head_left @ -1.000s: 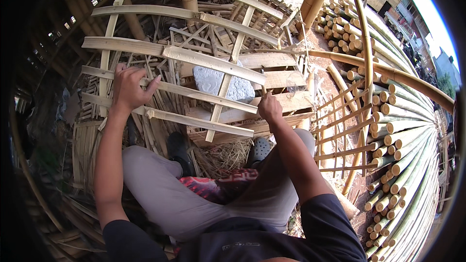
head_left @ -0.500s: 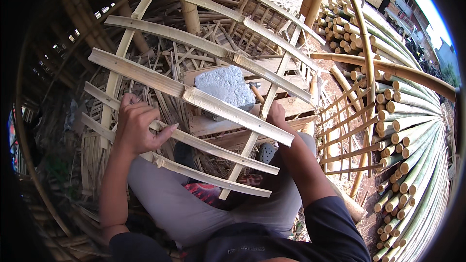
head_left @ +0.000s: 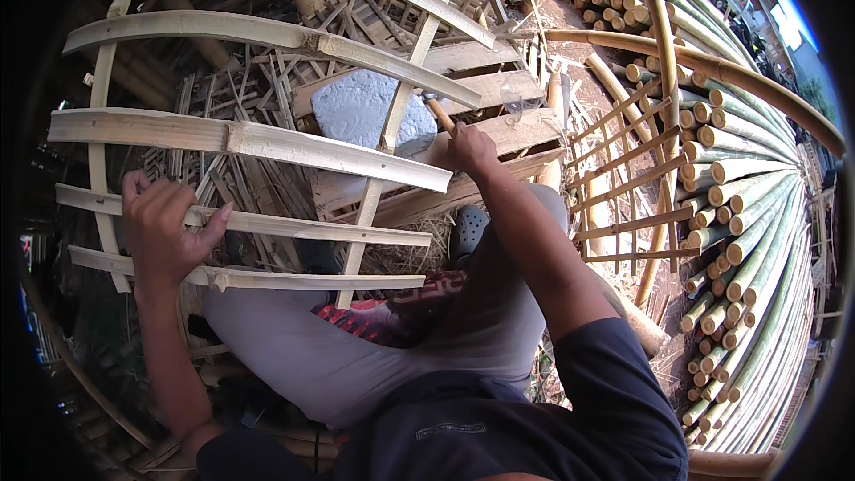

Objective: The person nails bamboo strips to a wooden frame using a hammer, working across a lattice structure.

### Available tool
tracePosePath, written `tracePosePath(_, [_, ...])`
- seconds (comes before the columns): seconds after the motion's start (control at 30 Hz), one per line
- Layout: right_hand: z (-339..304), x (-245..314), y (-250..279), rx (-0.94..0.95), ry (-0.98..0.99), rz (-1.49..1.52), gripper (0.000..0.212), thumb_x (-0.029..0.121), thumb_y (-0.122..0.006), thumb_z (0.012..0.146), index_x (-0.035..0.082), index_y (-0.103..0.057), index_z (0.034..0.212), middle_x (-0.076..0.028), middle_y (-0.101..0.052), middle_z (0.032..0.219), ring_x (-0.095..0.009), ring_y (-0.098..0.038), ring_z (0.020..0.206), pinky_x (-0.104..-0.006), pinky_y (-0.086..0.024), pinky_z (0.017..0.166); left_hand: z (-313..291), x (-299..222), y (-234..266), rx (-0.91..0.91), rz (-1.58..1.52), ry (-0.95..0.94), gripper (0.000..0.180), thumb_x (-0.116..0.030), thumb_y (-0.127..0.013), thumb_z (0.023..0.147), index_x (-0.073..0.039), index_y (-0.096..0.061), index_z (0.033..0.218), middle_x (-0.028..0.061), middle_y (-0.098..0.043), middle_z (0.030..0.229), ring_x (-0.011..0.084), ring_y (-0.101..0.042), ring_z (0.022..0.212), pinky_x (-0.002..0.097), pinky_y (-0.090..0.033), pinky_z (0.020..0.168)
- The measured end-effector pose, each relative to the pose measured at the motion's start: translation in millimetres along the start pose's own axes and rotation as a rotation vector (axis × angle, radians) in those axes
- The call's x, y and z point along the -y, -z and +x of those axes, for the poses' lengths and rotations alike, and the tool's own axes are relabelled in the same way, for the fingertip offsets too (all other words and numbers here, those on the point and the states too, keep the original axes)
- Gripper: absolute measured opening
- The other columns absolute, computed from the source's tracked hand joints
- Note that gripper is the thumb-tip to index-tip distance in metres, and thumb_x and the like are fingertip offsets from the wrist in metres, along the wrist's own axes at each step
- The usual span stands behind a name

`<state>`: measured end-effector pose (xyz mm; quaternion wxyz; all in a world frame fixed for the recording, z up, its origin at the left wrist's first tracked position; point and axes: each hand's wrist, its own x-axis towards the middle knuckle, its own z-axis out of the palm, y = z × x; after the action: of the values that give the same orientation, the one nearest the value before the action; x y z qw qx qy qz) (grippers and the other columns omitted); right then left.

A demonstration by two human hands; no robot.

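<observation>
A lattice of split bamboo slats (head_left: 298, 146), with several slats crossing two uprights, is held tilted above my lap. My left hand (head_left: 169, 224) grips its left side, fingers curled round a lower slat and thumb lying along it. My right hand (head_left: 472, 151) is closed round the wooden handle of a hammer (head_left: 438, 111), just right of the lattice. Beyond the slats, a pale grey stone block (head_left: 356, 105) rests on a low bench of rough planks (head_left: 508, 132). The lattice hides parts of the block and bench.
Bamboo offcuts (head_left: 258, 80) litter the ground at left and beyond. A smaller bamboo lattice (head_left: 628, 183) leans at right, beside a large stack of bamboo poles (head_left: 757, 223). A curved pole (head_left: 663, 80) stands between me and the stack.
The lattice and my left hand have shifted left in view. My right hand, formerly partly behind a lattice upright, now shows clear of it with the hammer. The view itself has also shifted.
</observation>
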<state>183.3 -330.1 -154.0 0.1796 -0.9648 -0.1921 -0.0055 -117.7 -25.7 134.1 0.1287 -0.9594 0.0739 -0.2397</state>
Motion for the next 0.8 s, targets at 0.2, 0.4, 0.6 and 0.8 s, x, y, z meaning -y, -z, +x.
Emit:
tracePosePath(0.2, [-9, 2, 22, 0.122, -0.004, -0.049, 0.024, 0.027, -0.058, 0.088, 0.006, -0.066, 0.100, -0.019, -0.070, 0.092, -0.037, -0.070, 0.087, -0.0480, -0.056, 0.078, -6, 11, -23, -0.106, -0.018, 0.030, 0.038, -0.030, -0.078, 0.073, -0.004, -0.053, 0.064, 0.0104, -0.054, 0.062, 0.0309, -0.053, 0.062, 0.0448, -0.038, 0.078])
tracePosePath(0.4, [-2, 1, 14, 0.170, -0.017, -0.095, 0.030, 0.032, -0.059, 0.089, 0.006, -0.066, 0.104, -0.019, -0.071, 0.098, -0.038, -0.070, 0.090, -0.0471, -0.056, 0.079, -14, 15, -46, -0.137, -0.103, 0.103, 0.038, -0.030, -0.078, 0.075, -0.005, -0.052, 0.062, 0.0088, -0.055, 0.059, 0.0296, -0.052, 0.059, 0.0418, -0.036, 0.073])
tracePosePath(0.6, [9, -2, 20, -0.003, -0.005, 0.015, 0.028, 0.022, -0.056, 0.087, -0.002, -0.060, 0.100, -0.028, -0.068, 0.089, -0.045, -0.067, 0.087, -0.0530, -0.053, 0.080, -27, 11, -82, -0.164, -0.169, 0.160, 0.039, -0.029, -0.076, 0.077, -0.005, -0.051, 0.061, 0.0102, -0.056, 0.058, 0.0298, -0.052, 0.058, 0.0399, -0.036, 0.071])
tracePosePath(0.8, [19, 17, 49, -0.201, -0.024, 0.349, 0.031, 0.025, -0.048, 0.098, -0.005, -0.055, 0.102, -0.034, -0.065, 0.085, -0.051, -0.064, 0.086, -0.0572, -0.049, 0.079, -45, 6, -111, -0.095, -0.277, 0.208, 0.039, -0.027, -0.074, 0.080, -0.004, -0.050, 0.060, 0.0120, -0.056, 0.058, 0.0325, -0.051, 0.057, 0.0396, -0.037, 0.070])
